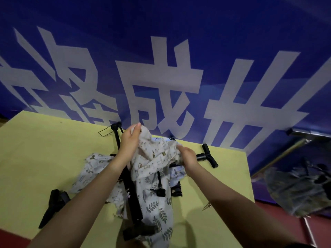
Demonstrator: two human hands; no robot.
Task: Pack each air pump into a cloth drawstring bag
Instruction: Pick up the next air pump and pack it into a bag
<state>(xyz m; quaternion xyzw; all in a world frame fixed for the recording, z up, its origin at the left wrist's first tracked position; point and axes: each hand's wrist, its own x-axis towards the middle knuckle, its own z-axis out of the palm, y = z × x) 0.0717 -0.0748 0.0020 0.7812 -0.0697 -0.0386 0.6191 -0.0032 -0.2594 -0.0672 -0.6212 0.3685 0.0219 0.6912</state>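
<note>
A pale printed cloth drawstring bag is lifted above the yellow table. My left hand grips its upper edge and my right hand grips its right side. Under it lie more printed bags, one with a leaf pattern and one to the left. Several black air pumps lie among them: one with a T-handle at the right, one long barrel under my left forearm, one at the back, and one at the left front.
A blue banner with large white characters stands right behind the table. On the red floor to the right lies a heap of bagged pumps beside a metal frame. A small metal clip lies near my right forearm.
</note>
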